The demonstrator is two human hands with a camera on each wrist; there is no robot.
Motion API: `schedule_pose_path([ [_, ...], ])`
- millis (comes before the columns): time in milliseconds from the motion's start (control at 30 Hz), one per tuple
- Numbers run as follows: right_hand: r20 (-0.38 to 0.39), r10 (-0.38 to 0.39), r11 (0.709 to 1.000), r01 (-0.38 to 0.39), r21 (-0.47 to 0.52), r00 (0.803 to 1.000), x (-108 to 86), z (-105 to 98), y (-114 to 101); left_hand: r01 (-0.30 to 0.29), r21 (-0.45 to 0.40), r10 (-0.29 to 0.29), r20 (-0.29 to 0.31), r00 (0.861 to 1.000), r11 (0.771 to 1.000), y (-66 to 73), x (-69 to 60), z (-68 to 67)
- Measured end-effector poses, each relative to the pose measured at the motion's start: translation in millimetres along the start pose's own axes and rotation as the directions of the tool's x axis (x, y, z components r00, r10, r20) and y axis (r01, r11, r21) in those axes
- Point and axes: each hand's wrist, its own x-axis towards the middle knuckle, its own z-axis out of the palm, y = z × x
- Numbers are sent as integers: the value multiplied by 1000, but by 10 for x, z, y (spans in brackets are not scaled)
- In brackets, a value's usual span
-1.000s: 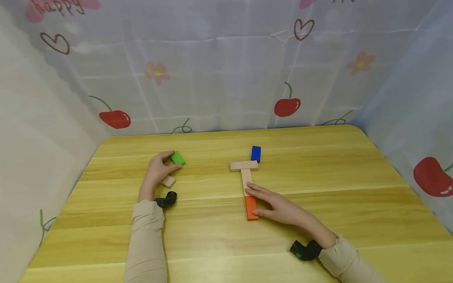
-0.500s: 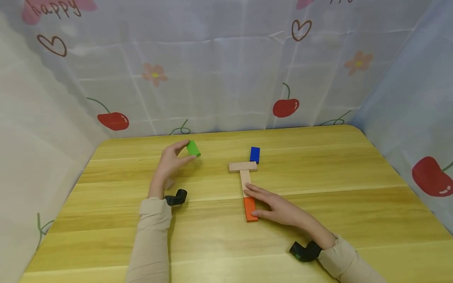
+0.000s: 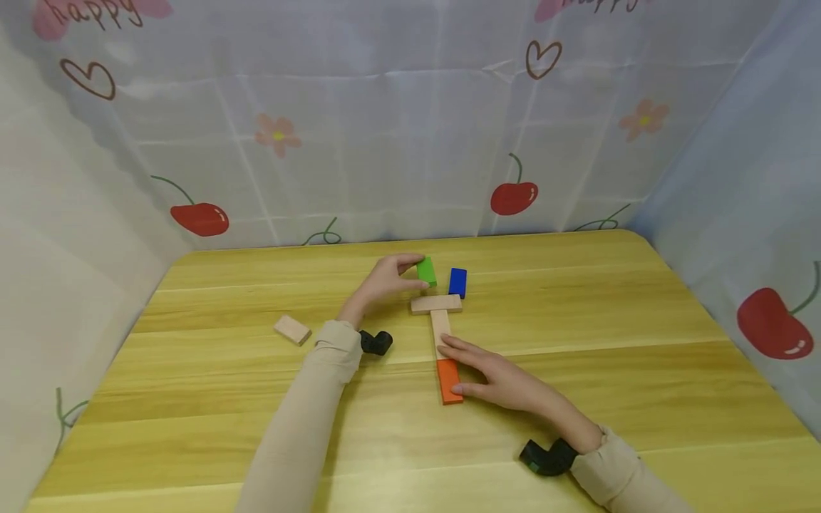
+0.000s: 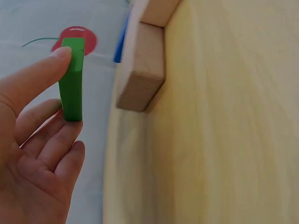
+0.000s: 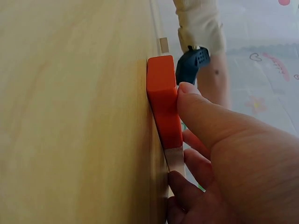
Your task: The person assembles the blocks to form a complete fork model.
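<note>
My left hand (image 3: 385, 278) pinches a green block (image 3: 426, 271) between thumb and fingertips, just beyond the plain wooden crosspiece block (image 3: 437, 304). In the left wrist view the green block (image 4: 72, 79) stands apart from the tabletop and the other blocks. My right hand (image 3: 507, 377) rests on the row below the crosspiece, its thumb touching the orange block (image 3: 450, 382) and its fingertips on the plain upright block (image 3: 440, 328). The orange block (image 5: 163, 93) lies flat, end to end with that plain block. A blue block (image 3: 458, 283) lies behind the crosspiece's right end.
A single plain wooden block (image 3: 292, 330) lies on the left part of the wood-grain table (image 3: 192, 399). Behind the table's back edge hangs a printed curtain (image 3: 359, 142). Each wrist carries a black camera.
My left hand has carried the green block rightward from the table's left side to beside the blue block, uncovering the loose plain block. The right hand has stayed in place.
</note>
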Motion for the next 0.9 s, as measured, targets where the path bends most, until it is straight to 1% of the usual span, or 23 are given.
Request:
schedule_pose_path([
  [133,4,-5,1000,5,-2,1000,1,15,6,30,55,-32,29,999,998,-22,104,85],
  [333,4,-1,1000,1,-6,1000,-4,11,3,48,129,-54,44,998,991,-52,174,135],
  [500,5,11,1000,-11,2,1000,-9,1,-16,71,158,-80,53,995,985,-75,179,146],
  [600,8,18,1000,-18,7,1000,-9,0,-26,77,150,-87,65,994,986,-76,171,143],
  [767,7,16,1000,-16,6,1000,-5,0,-30,68,187,-83,70,994,980,-100,179,150],
  [900,4,12,1000,-12,1,1000,-5,0,-27,65,229,-79,54,995,971,-122,191,174],
])
